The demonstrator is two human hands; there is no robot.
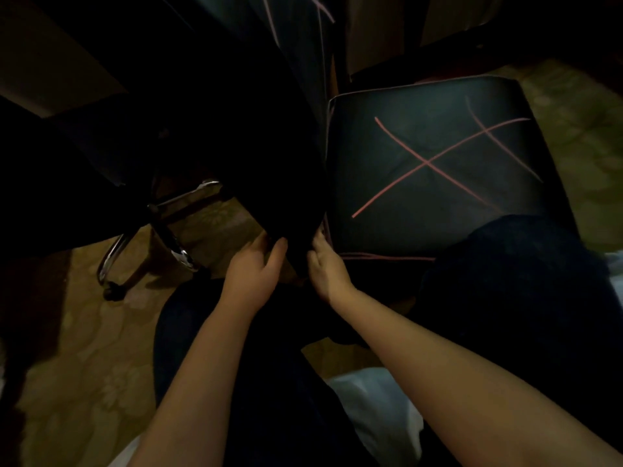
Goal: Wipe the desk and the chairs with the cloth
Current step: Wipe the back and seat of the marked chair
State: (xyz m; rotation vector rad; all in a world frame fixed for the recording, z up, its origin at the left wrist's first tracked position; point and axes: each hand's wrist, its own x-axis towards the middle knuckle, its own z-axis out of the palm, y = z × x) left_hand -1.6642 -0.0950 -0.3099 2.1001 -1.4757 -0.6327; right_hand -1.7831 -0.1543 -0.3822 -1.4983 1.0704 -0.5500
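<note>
A black chair seat (438,203) with a pink stitched cross and pink piping fills the right of the view, and its backrest (296,38) rises at top centre. Left of the seat a black piece (269,170) runs down to a tip. It is too dark to tell whether it is a cloth or part of a chair. My left hand (253,267) grips that tip from the left, thumb on its front. My right hand (325,264) holds it from the right beside the seat's front corner, its fingertips hidden behind the piece.
A swivel chair's chrome star base (161,227) with castors stands on the patterned floor (84,348) at left. A dark desk or furniture edge (101,79) crosses the upper left. My dark-trousered knees (522,298) are below the seat, with white fabric (374,402) between them.
</note>
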